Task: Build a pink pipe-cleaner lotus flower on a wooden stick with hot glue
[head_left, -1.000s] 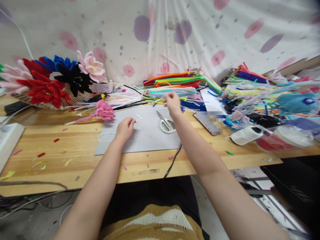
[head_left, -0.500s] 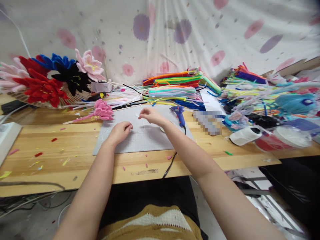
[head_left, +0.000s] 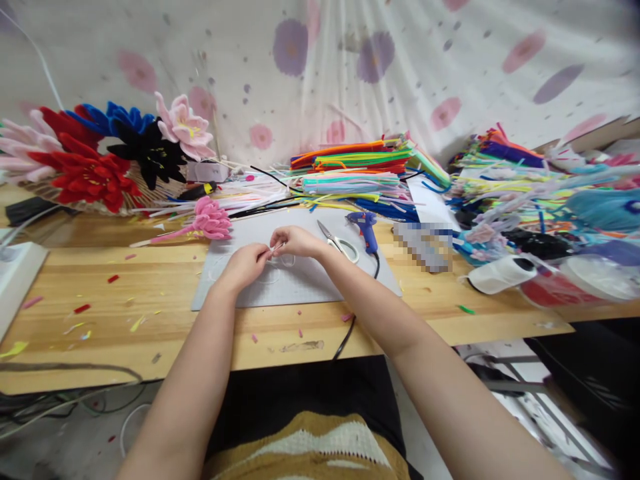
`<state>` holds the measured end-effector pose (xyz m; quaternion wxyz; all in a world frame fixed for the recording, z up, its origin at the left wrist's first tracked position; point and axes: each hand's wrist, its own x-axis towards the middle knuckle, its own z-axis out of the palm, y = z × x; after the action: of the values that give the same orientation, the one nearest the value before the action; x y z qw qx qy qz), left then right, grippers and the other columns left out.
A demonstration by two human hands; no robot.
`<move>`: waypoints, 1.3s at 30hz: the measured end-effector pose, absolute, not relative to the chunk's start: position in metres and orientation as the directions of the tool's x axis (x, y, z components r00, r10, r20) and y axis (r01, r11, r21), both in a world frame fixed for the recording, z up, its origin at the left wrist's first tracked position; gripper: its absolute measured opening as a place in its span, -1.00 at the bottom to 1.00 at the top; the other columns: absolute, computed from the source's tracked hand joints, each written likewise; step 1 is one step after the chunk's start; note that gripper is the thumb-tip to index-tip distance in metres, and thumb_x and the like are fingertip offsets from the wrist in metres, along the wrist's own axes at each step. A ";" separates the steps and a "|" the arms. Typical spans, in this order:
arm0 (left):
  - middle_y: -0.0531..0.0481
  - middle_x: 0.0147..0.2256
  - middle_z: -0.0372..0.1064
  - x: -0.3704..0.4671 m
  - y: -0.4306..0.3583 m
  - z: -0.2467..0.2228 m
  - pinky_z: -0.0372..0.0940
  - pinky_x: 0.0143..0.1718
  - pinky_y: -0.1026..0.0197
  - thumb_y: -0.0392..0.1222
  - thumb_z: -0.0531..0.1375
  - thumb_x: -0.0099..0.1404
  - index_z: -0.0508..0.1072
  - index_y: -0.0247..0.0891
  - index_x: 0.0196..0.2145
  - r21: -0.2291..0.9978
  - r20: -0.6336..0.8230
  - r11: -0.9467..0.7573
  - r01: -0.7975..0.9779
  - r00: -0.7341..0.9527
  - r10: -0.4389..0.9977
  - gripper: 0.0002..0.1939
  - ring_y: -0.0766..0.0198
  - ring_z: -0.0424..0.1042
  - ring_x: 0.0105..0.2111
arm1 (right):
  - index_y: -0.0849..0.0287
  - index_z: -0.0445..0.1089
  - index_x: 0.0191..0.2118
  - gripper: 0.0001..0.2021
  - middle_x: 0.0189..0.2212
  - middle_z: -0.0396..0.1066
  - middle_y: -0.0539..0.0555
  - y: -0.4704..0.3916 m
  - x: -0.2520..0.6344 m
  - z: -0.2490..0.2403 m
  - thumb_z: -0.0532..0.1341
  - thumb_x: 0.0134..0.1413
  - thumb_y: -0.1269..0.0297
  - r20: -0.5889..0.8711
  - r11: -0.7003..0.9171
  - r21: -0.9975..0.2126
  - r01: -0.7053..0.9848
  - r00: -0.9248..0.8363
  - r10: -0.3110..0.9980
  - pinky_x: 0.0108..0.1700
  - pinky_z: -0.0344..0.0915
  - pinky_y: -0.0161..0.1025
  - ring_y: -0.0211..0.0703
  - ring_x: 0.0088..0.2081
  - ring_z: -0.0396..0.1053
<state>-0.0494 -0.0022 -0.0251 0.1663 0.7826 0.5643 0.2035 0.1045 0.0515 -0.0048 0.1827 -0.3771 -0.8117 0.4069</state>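
Note:
Over a grey mat (head_left: 310, 290), my left hand (head_left: 246, 265) and my right hand (head_left: 295, 241) meet with fingertips pinched close together. A thin clear thread (head_left: 270, 277) curls on the mat under them and seems to run up to the fingers. What sits between the fingertips is too small to make out fully. Scissors (head_left: 336, 241) lie on the mat right of my right hand, beside a blue glue gun (head_left: 367, 232). A pink fuzzy flower (head_left: 211, 219) with a stem rests at the mat's upper left.
Bundles of coloured pipe cleaners (head_left: 355, 160) are stacked behind the mat. Large fuzzy flowers (head_left: 93, 177) stand at the left, near a white box (head_left: 23, 277). A white thread spool (head_left: 503, 273) lies at the right, and scraps dot the wooden table (head_left: 175, 333).
My right hand has moved down and left, joining my left hand; they were apart before. The scissors, earlier mostly hidden by my right arm, now show. The view has shifted slightly.

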 end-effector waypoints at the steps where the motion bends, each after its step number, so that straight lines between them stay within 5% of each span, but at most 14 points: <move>1: -0.04 -0.40 0.41 -0.050 -0.002 -0.026 0.13 -0.36 0.23 -0.17 -0.05 0.20 0.42 -0.24 -0.43 0.493 0.134 -0.307 0.814 0.277 0.951 -0.73 0.22 0.33 -0.38 | 0.24 0.40 -0.43 -0.81 -0.56 0.40 -0.06 0.054 0.104 -0.004 0.30 -0.33 0.41 -0.006 0.388 -0.792 0.471 -0.643 0.766 -0.43 0.20 -0.43 -0.37 -0.50 0.31; 11: -0.08 -0.37 0.43 -0.075 0.014 -0.031 0.15 -0.32 0.22 -0.19 -0.03 0.20 0.39 -0.22 -0.48 0.527 0.184 -0.140 0.838 0.048 0.982 -0.76 0.18 0.35 -0.34 | 0.26 0.36 -0.53 -0.89 -0.63 0.33 -0.05 0.124 0.153 0.060 0.29 -0.33 0.49 0.082 0.310 -0.778 0.546 -0.401 0.913 -0.51 0.12 -0.42 -0.39 -0.57 0.22; 18: -0.09 -0.33 0.44 -0.079 0.019 -0.030 0.15 -0.30 0.22 -0.18 -0.04 0.20 0.41 -0.24 -0.43 0.569 0.174 -0.083 0.818 -0.021 0.984 -0.75 0.18 0.36 -0.30 | 0.23 0.44 -0.53 -0.83 -0.64 0.34 -0.07 0.136 0.164 0.095 0.36 -0.44 0.46 0.057 0.353 -0.613 0.707 -0.406 0.912 -0.48 0.11 -0.38 -0.36 -0.56 0.22; 24: -0.05 -0.37 0.44 -0.084 0.016 -0.026 0.15 -0.33 0.24 -0.15 -0.02 0.19 0.42 -0.23 -0.42 0.616 0.184 -0.070 0.785 -0.058 0.981 -0.76 0.21 0.36 -0.37 | 0.19 0.48 -0.48 -0.82 -0.63 0.35 -0.06 0.129 0.146 0.068 0.37 -0.41 0.45 -0.139 0.305 -0.525 0.795 -0.433 0.891 -0.46 0.11 -0.35 -0.34 -0.57 0.22; 28: -0.04 -0.41 0.43 -0.083 0.015 -0.026 0.14 -0.38 0.25 -0.13 -0.01 0.18 0.43 -0.24 -0.43 0.631 0.173 -0.055 0.774 -0.071 0.982 -0.75 0.24 0.33 -0.42 | 0.15 0.47 -0.41 -0.80 -0.47 0.43 0.00 0.127 0.137 0.029 0.32 -0.32 0.44 -0.199 0.427 -0.353 0.832 -0.513 0.835 -0.42 0.13 -0.36 -0.28 -0.47 0.31; 32: 0.00 -0.48 0.40 -0.084 0.017 -0.029 0.12 -0.43 0.27 -0.09 0.01 0.17 0.43 -0.25 -0.45 0.678 0.186 -0.061 0.732 -0.091 0.978 -0.74 0.29 0.29 -0.48 | 0.15 0.44 -0.34 -0.74 -0.36 0.45 0.07 0.127 0.137 0.000 0.33 -0.32 0.37 -0.223 0.385 -0.243 0.890 -0.438 0.871 -0.41 0.16 -0.35 -0.21 -0.39 0.35; 39: 0.06 -0.56 0.28 -0.088 0.025 -0.034 0.12 -0.48 0.31 -0.06 0.06 0.11 0.39 -0.29 -0.47 0.882 0.278 -0.140 0.450 -0.257 0.926 -0.76 0.37 0.21 -0.54 | 0.18 0.28 -0.57 -0.89 -0.61 0.38 0.06 0.121 0.145 0.002 0.23 -0.16 0.39 -0.250 0.316 -0.300 0.900 -0.394 0.885 -0.47 0.13 -0.36 -0.26 -0.53 0.30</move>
<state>-0.0878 0.0249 -0.0343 0.2360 0.5621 0.6116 0.5042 0.1452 0.1213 0.0020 -0.0198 -0.5503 -0.8109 0.1982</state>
